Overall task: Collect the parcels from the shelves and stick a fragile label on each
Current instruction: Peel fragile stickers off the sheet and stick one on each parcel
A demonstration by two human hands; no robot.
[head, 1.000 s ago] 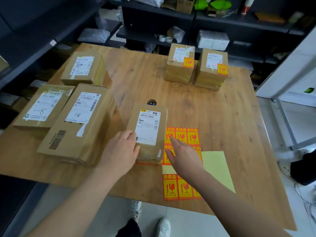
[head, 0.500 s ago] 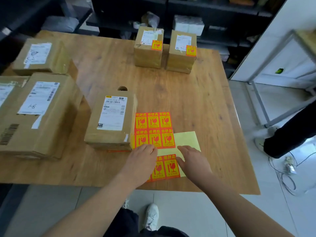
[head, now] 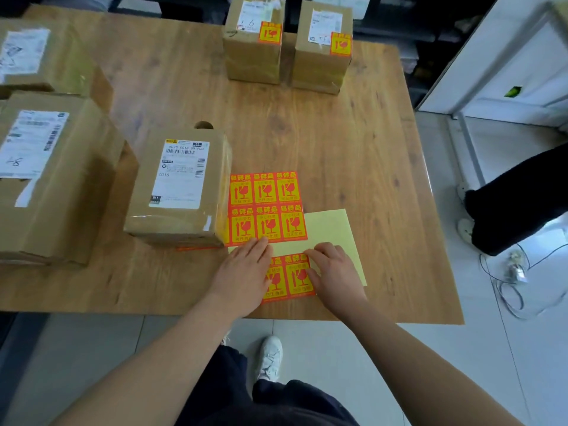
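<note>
Far left: a large parcel [head: 61, 186] sits on the counter [head: 353, 149], with no fragile label showing on top.
Middle parcel: the middle parcel [head: 181, 186] shows only its white shipping slip. Its long axis runs away from the person, and its right edge sits on the label sheet [head: 267, 207].
Left hand: the left hand [head: 246, 272] is flat, fingers straight, pressing down the near-left of the sheet and holding nothing.
Near strip: two labels [head: 296, 275] lie right between the two hands.
Right hand: the right hand [head: 335, 272] has its fingers bent at the strip's upper right corner (whether a corner is pinched yet, I cannot tell).
Backing paper: the pale yellow backing paper [head: 332, 229] is bare, running out under the right hand.
Far edge: two labelled parcels [head: 253, 41] stand side by side, already done.
The turn: the unlabelled parcel lies up and left of both hands and nearer the left one, so a peeled label likely crosses leftward over the sheet.
</note>
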